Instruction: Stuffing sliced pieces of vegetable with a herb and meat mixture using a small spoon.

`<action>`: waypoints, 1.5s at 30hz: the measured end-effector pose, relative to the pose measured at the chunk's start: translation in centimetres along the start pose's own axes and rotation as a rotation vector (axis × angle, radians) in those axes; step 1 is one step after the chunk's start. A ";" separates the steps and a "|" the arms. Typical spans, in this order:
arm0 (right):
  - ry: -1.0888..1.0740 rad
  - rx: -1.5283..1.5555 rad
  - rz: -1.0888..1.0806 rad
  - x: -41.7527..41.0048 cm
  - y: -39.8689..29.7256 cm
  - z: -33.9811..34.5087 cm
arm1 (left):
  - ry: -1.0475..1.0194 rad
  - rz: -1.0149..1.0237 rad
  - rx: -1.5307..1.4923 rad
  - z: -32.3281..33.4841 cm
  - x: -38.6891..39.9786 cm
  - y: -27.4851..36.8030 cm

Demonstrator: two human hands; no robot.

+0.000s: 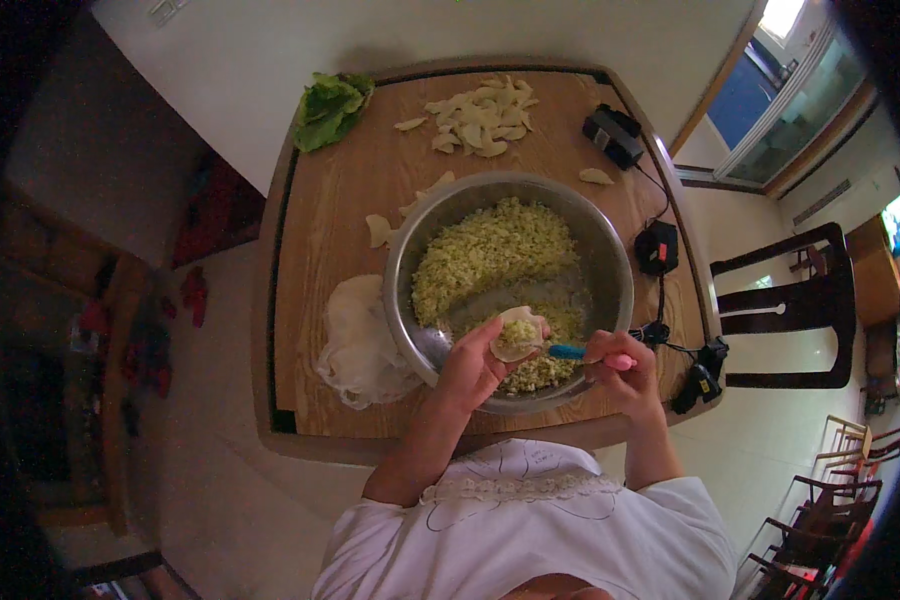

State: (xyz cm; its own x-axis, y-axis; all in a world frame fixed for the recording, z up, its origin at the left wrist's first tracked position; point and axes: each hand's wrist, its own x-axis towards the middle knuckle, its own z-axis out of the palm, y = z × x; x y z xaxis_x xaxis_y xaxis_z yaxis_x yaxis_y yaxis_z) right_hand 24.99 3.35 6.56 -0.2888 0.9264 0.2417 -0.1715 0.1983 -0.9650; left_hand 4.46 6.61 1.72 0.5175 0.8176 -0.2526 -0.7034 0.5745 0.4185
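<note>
My left hand [476, 365] holds a round dough wrapper [508, 346] over the near part of a large steel bowl [622, 300]. A small mound of chopped pale-green filling [520, 331] lies on the wrapper. In my right hand [624, 369] is a small utensil with a blue shaft [566, 352] and a pink handle end; its tip is at the wrapper's right edge. More chopped filling [495, 240] fills the bowl's far side, with some at the near side. Folded dumplings [487, 120] are heaped on the wooden table [390, 165] beyond the bowl, and a few lie beside it.
Left of the bowl is a translucent plastic bag [364, 345]. Green leaves [331, 112] lie at the table's far left corner. Black adapters [615, 136] with cables run down the table's right side. A dark wooden chair [787, 307] stands at the right.
</note>
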 end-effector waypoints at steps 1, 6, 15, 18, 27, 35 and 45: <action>-0.032 0.050 -0.005 0.0 -0.1 0.0 | 0.000 0.000 0.000 0.0 0.0 0.0; 0.020 -0.080 0.035 0.1 0.0 0.6 | -0.017 -0.007 -0.007 -0.1 0.1 0.0; 0.191 -0.082 -0.146 0.2 -0.3 0.0 | -0.032 -0.014 0.046 0.2 -0.2 0.4; 0.184 -0.081 -0.077 0.0 0.0 0.0 | -0.034 -0.009 0.006 -0.1 0.0 0.2; 0.164 -0.112 -0.078 0.2 -0.3 0.2 | -0.006 -0.004 0.001 -0.3 0.0 0.0; 0.373 -0.083 -0.008 -0.5 -2.1 -0.7 | 0.019 0.037 0.011 0.1 -0.2 0.1; 0.010 -0.349 -0.189 0.1 -2.1 -1.4 | 0.062 0.058 -0.005 -0.1 -0.1 0.0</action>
State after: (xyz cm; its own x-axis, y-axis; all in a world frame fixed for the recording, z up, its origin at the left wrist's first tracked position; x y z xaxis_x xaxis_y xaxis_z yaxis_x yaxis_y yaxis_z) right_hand 26.63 3.52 8.47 -0.2732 0.8657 0.4195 0.1099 0.4613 -0.8804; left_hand 4.37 6.51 1.60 0.4452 0.8500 -0.2816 -0.7335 0.5265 0.4298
